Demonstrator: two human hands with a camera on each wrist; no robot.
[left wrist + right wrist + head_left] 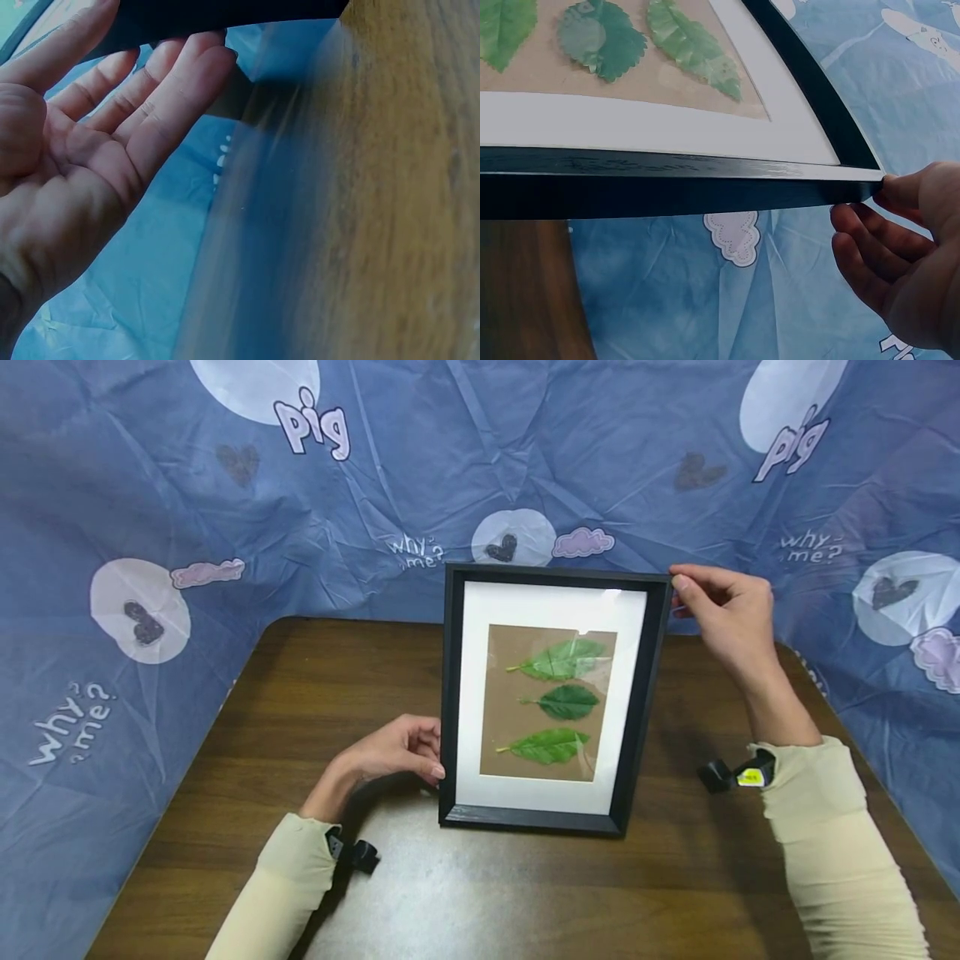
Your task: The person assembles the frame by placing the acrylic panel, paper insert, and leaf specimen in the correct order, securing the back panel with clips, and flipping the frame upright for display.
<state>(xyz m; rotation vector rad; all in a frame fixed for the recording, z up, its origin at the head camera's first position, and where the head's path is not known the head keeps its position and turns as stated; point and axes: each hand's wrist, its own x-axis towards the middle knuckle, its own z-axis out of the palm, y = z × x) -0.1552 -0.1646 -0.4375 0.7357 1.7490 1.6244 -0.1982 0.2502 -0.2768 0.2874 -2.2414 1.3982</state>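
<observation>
A black picture frame is held up facing the head camera, tilted slightly. Behind its glazing, a white mat surrounds a brown panel with three green leaves, the middle leaf darker and smaller. My left hand holds the frame low on its left side, thumb at the front edge and fingers reaching behind. At the upper right corner, my right hand pinches the frame between thumb and fingers. The right wrist view shows that corner of the frame between the fingertips.
Beneath the frame is a brown wooden table with rounded far corners. A blue printed cloth hangs behind and along both sides. Small black devices sit at both wrists, including the left wrist device.
</observation>
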